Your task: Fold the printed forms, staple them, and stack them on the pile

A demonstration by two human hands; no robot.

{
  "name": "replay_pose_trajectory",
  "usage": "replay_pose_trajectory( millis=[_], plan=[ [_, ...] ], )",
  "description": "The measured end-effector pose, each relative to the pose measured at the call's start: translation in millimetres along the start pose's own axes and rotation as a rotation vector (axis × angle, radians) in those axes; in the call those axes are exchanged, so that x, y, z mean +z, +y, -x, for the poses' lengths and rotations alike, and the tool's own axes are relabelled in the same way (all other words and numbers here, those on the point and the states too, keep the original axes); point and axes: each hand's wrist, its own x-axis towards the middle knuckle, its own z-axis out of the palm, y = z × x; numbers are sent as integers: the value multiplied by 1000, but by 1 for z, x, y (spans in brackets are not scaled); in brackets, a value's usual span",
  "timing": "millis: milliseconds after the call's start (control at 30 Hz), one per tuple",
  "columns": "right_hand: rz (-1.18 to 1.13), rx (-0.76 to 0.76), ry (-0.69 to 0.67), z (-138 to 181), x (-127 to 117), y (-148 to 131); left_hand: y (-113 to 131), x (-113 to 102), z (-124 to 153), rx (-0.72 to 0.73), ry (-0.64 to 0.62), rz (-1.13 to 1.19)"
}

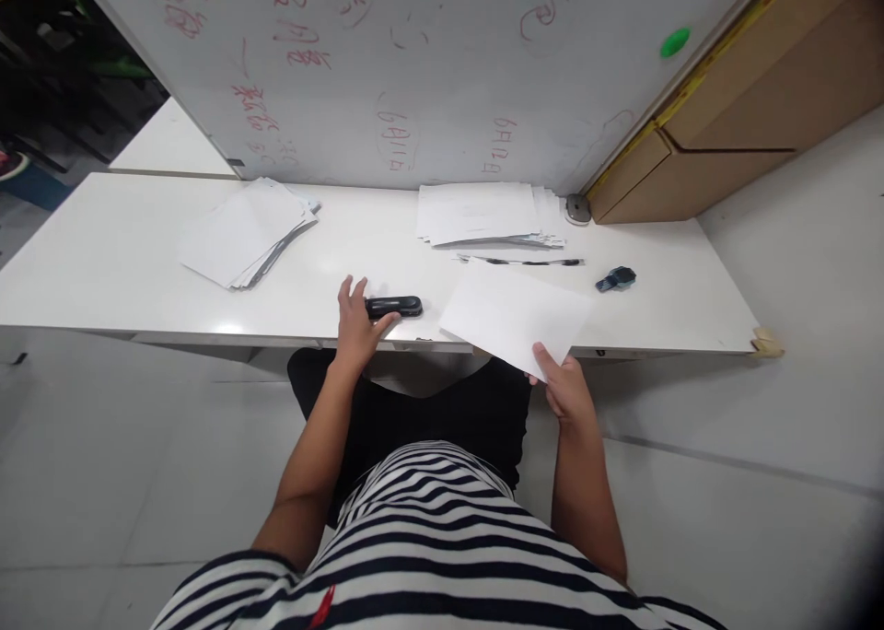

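Observation:
A black stapler (397,307) lies on the white table near its front edge. My left hand (355,326) is at the stapler's left end, fingers spread and thumb along its near side; part of that end is hidden by the hand. In my right hand (566,386) is white paper (515,312), pinched at its near right corner with the thumb on top. The paper reaches over the table edge, and whether it is one sheet or more I cannot tell.
Paper stacks lie at the left (245,229) and back middle (483,214). A pen (525,262) lies behind the held paper, a dark watch-like object (616,279) to its right. A whiteboard (442,77) with red writing stands behind, and cardboard boxes (718,165) at the right.

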Motion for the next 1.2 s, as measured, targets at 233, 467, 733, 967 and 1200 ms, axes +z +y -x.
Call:
replay_pose_trajectory(
  millis=[233,467,733,967,1200],
  plan=[
    [120,-177,-58,-87,16,-73,-17,5,-4,-7,-11,-11],
    [592,-237,21,-206,65,-138,-14,12,1,-4,43,20],
    [1123,-179,300,-218,59,-119,-15,15,4,8,213,-21],
    [1181,-484,289,-153,39,-68,-14,15,4,-45,251,-40],
    [1313,-442,34,-120,34,-4,-7,7,12,-25,88,-7]
  ],
)
